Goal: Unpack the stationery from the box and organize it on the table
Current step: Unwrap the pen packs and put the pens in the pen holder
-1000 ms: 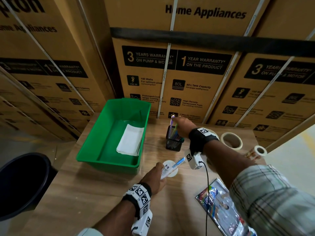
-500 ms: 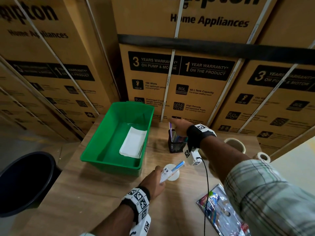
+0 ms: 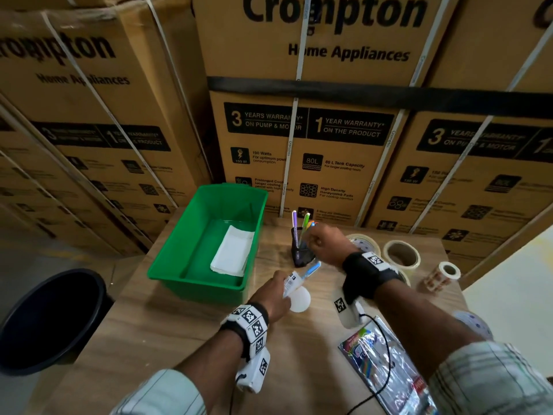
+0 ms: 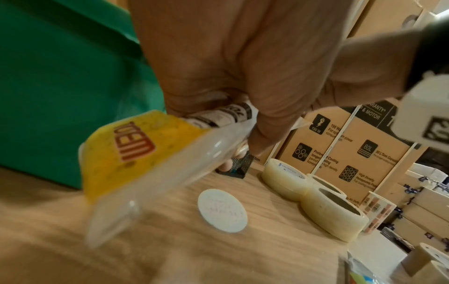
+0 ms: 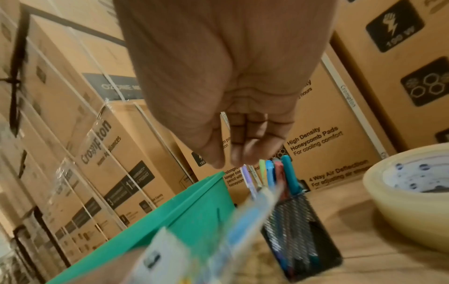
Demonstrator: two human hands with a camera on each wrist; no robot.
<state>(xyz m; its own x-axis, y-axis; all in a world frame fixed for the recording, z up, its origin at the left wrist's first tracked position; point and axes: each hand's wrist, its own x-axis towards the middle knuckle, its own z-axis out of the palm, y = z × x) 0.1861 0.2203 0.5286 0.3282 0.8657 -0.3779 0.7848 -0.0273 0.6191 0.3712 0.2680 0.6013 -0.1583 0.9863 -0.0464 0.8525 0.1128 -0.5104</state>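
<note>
left hand (image 3: 270,292): I'm gripping a pen pack (image 4: 136,159), probably half empty
right hand (image 3: 324,244): fingers loose, holding nothing, above mesh pen holder (image 3: 300,256)
green bin (image 3: 179,265): 10 o'clock of holder

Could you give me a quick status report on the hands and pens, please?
Left hand grips pen packet. Right hand empty above pen holder. Nothing in the way.

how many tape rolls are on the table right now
3, all at the table's far right: one clear tape roll behind the right wrist, a second tape roll beside it, and a small printed roll furthest right. More may sit hidden behind the arm.
</note>
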